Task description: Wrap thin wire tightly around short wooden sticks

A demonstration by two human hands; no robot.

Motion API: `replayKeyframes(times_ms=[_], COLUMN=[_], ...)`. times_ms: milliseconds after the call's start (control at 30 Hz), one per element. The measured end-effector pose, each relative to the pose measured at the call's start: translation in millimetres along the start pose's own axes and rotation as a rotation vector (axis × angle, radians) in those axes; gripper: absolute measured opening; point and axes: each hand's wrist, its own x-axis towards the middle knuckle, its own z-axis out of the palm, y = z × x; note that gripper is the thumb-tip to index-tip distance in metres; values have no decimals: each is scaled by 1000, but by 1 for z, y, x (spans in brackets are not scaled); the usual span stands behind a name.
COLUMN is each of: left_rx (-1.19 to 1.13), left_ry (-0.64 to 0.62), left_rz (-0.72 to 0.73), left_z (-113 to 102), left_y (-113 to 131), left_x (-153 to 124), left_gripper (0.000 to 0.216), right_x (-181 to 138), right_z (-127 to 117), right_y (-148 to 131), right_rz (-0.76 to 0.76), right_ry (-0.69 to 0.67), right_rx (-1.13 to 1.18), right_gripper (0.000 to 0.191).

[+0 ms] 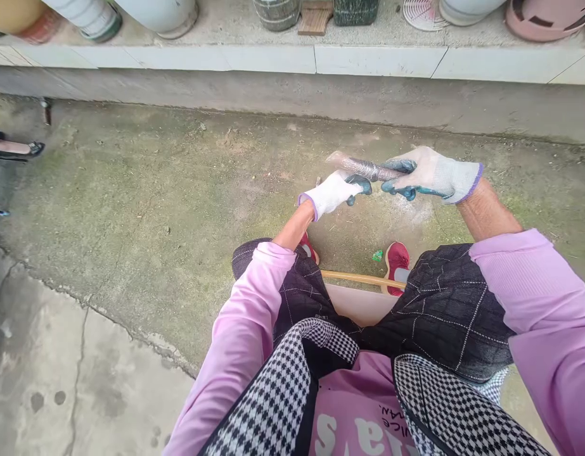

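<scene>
In front of my knees, a short dark stick-like piece wrapped in shiny clear film [366, 168] is held nearly level. My right hand [428, 174], in a white glove with blue-green coated fingers, grips its right end. Its pale, blurred left end sticks out over my left hand [340, 191], which wears a matching glove. The left fingers are curled closed just under the wrapped piece. What they pinch, if anything, is hidden, and I cannot tell whether they touch the wrapped piece.
Red shoes [397, 263] stand on mossy concrete, with a yellowish rod [361, 277] between my legs and a green scrap [378, 256] nearby. Ahead, a tiled ledge [273, 58] carries pots and a wooden piece [315, 18]. Another person's foot [16, 147] shows at far left.
</scene>
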Motion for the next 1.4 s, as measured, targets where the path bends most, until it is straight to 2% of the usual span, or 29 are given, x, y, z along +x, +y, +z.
replayKeyframes(times_ms=[167, 233, 300, 367, 433, 533, 633, 733, 800, 867, 1000, 1133, 1267, 1333, 1400], left_rx=[-72, -65, -31, 18, 70, 128, 171, 148, 91, 30, -86, -133, -120, -96, -73], left_ry=[37, 25, -14, -77, -157, -158, -8, 44, 17, -18, -35, 12, -54, -107, -179], left_rz=[-30, -22, -10, -5, -14, -23, -17, -24, -20, 6, 45, 20, 20, 2, -17], left_z=[-7, -7, -4, 0, 2, -3, -15, -25, -28, -28, -23, -18, -14, -11, -8], left_y=[10, 14, 18, 21, 23, 19, 9, 3, 4, 7, 11, 10, 10, 13, 18], left_x=[3, 1, -4, -11, -15, -16, -9, -4, -3, -3, 1, 3, -2, -7, -12], left_gripper=[11, 9, 10, 13, 16, 16, 14, 10, 8, 6, 3, 7, 11, 10, 9], right_x=[-6, -4, 2, 10, 18, 26, 27, 21, 15, 9, 2, -1, 2, 6, 12], right_z=[6, 6, 3, 0, -3, -2, 4, 8, 6, 3, -1, 4, 8, 8, 5], right_y=[1, 2, 2, 2, 1, 5, 15, 26, 30, 29, 17, 3, -5, -6, -5], right_rz=[-18, -46, -52, 3, 83, 172, 185, 144, 123, 101, 38, -33, -96, -100, -49], right_ry=[-3, 66, 195, 302, 337, 220, 25, -152, -241, -275, -171, 19, 233, 362, 474], right_rx=[135, 180, 171, -44, -367, -701, -759, -631, -483, -327, -61, 174, 399, 437, 366], right_gripper=[47, 48, 41, 27, 17, 16, 18, 19, 26, 38, 48, 40, 29, 24, 22])
